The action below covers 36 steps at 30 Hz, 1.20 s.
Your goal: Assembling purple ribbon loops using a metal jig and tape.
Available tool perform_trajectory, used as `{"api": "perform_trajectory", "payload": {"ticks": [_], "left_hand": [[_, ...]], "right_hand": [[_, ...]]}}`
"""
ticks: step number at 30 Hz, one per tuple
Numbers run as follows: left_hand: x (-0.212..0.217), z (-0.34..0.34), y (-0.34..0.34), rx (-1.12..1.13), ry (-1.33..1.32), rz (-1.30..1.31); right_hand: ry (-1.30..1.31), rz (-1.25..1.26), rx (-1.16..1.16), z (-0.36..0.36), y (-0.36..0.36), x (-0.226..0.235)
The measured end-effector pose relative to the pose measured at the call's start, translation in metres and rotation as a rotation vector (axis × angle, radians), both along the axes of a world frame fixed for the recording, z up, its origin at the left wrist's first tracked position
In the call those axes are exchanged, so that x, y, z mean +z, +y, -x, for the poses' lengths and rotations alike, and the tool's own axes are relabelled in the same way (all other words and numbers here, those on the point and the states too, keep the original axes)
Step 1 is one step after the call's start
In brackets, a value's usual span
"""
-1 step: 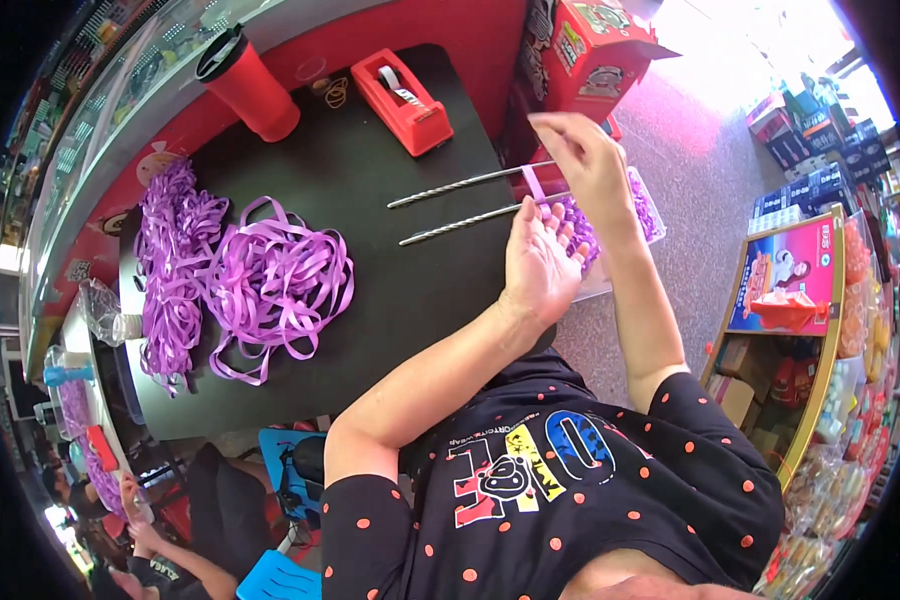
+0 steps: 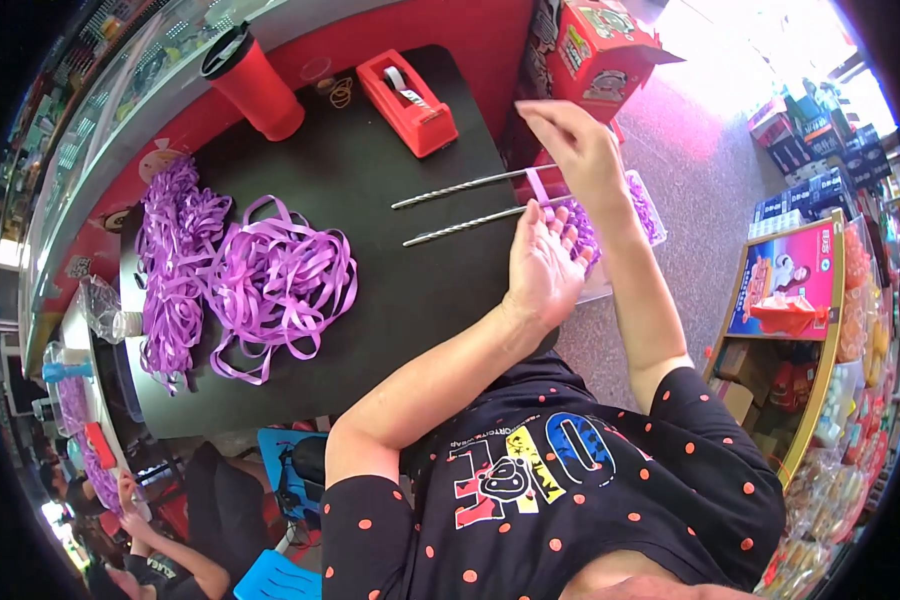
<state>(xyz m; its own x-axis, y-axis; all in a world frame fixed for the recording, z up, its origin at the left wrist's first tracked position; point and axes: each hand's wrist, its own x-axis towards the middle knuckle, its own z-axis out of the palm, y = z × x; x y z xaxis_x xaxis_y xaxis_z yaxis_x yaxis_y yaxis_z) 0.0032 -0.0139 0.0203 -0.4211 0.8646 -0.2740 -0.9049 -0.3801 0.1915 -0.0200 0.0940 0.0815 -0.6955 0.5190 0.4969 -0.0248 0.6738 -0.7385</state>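
The left hand (image 2: 548,270) is turning its palm up by the desk's right edge, fingers spread and a little curled, its thumb lying close to a short purple strip (image 2: 536,186); whether it is pinching the strip, I cannot tell. The right hand (image 2: 582,150) is hanging apart from it, bent at the wrist, with fingers pointing toward the desk; whether it is gripping anything, I cannot tell. The strip is spanning two twisted metal rods (image 2: 460,190), which are running side by side from over the desk (image 2: 400,290) past its right edge. Beyond that edge, a clear bin (image 2: 598,287) is holding purple ribbon pieces (image 2: 645,212). Toward the desk's left edge, a loose ribbon heap (image 2: 282,285) is lying beside a denser ribbon bundle (image 2: 175,265). A red tape dispenser (image 2: 410,108) is sitting near the far right corner, with rubber bands (image 2: 341,93) and a red tumbler (image 2: 258,90) standing along the far edge.
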Motion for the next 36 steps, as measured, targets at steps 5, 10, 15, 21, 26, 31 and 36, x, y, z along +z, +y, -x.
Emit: {"api": "perform_trajectory", "payload": {"ticks": [5, 10, 15, 21, 26, 31, 36], "left_hand": [[-0.018, 0.001, 0.001, -0.054, 0.033, -0.115], [-0.015, -0.002, 0.003, -0.03, -0.032, 0.01], [-0.015, 0.001, 0.002, -0.043, -0.046, -0.016], [-0.013, 0.0, 0.005, -0.029, -0.036, 0.001], [-0.016, 0.002, 0.003, -0.017, -0.034, -0.007], [-0.013, 0.0, 0.002, -0.018, -0.031, 0.005], [-0.017, 0.002, 0.004, -0.02, -0.003, -0.045]], "right_hand": [[-0.286, 0.376, 0.302, 0.106, 0.02, -0.012], [-0.486, 0.56, 0.308, 0.136, 0.016, -0.007], [-0.621, 0.749, 0.282, 0.144, 0.011, 0.002], [-0.604, 0.747, 0.273, 0.149, 0.023, 0.003], [-0.585, 0.718, 0.289, 0.134, 0.007, 0.02], [-0.509, 0.737, 0.374, 0.098, 0.008, 0.007], [-0.454, 0.717, 0.327, 0.09, 0.007, -0.015]]}}
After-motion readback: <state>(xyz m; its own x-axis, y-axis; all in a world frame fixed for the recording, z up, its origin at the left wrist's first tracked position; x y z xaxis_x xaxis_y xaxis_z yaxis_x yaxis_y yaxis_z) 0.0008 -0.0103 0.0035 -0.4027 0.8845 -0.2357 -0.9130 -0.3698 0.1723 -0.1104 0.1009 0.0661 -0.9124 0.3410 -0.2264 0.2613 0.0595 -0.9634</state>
